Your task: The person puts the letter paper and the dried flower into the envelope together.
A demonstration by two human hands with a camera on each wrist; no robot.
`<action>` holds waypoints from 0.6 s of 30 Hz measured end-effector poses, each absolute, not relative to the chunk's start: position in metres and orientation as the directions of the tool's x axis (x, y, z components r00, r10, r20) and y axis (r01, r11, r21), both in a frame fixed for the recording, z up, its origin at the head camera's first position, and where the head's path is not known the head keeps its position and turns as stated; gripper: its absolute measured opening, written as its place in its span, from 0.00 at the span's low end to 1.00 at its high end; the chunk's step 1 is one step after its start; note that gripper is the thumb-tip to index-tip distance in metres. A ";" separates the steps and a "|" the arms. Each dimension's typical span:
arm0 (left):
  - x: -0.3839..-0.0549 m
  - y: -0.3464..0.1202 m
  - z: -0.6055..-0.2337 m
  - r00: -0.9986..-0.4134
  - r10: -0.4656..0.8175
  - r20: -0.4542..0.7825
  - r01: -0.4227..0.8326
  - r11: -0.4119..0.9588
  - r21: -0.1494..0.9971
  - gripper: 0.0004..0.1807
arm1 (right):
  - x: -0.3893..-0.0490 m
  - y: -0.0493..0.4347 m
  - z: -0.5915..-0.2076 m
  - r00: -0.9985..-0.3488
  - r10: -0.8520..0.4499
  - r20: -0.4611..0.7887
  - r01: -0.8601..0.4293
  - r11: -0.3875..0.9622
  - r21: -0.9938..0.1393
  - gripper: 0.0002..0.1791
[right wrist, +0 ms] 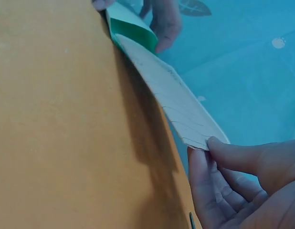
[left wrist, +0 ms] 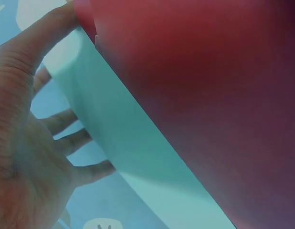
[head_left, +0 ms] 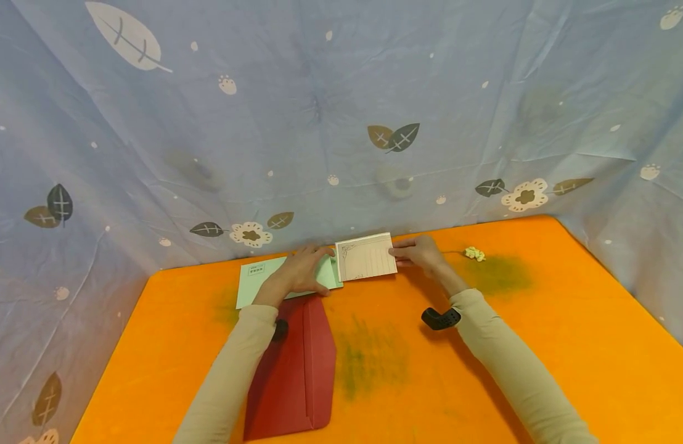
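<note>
Nearest, two pale sleeves (head_left: pixel 219 376) slanting in from the lower edge, each with a black wrist piece (head_left: pixel 441 319). Behind and at both sides, blue-grey cloth (head_left: pixel 319 92), creased, printed with leaves, blossoms and small pale spots, hung as walls. At its foot, an orange tabletop (head_left: pixel 563 320), smudged dull green at left, middle and right. On the near left part, a red envelope (head_left: pixel 286 376), laid lengthwise from the camera, partly hidden by the left forearm, far end just beside a green envelope (head_left: pixel 256 285) close to the cloth. Across the latter, the left hand (head_left: pixel 298 271), gripping from edge to edge: thumb on the near side, fingers on the far side. At the open end, a small lined card (head_left: pixel 368 258) with corner scrollwork. On the card's right end, the right hand (head_left: pixel 423 253), pinching between thumb and fingers. Farther right, a yellow flower (head_left: pixel 474 253) on a thin stem.

From the left wrist: red filling much of the view, and green paper bowed between thumb and spread fingers. From the right wrist: a gaping mouth, deeper green within, and the card tilted, clear of the tabletop, above a long shadow. Left end right at that mouth; inside or merely against it, cannot tell. From the head alone: a tiny printed box (head_left: pixel 256 269) at the green envelope's upper left.
</note>
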State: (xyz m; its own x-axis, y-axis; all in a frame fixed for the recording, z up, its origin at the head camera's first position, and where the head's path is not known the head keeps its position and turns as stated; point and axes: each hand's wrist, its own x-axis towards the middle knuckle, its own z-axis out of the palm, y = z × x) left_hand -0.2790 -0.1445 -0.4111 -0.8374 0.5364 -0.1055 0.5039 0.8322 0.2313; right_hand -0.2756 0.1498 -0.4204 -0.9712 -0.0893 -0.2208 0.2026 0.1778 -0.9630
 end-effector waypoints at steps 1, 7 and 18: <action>-0.279 -0.144 -0.411 -0.839 0.534 -0.107 0.501 0.834 0.232 0.48 | -0.276 0.150 -0.421 -0.970 -0.093 -0.225 0.206 0.183 -0.961 0.21; -0.279 -0.143 -0.411 -0.846 0.521 -0.118 0.487 0.842 0.231 0.49 | -0.277 0.151 -0.427 -0.967 -0.092 -0.238 0.216 0.198 -0.956 0.20; -0.279 -0.145 -0.411 -0.847 0.518 -0.121 0.481 0.843 0.243 0.47 | -0.277 0.145 -0.432 -0.970 -0.126 -0.208 0.168 0.271 -0.948 0.19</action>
State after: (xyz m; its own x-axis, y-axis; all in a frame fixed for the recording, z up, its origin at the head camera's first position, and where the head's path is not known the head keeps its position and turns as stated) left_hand -0.2793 -0.1451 -0.4110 -0.8467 0.5181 -0.1215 0.4807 0.8425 0.2430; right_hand -0.2770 0.1448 -0.4321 -0.9699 -0.1264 -0.2080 0.1679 0.2711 -0.9478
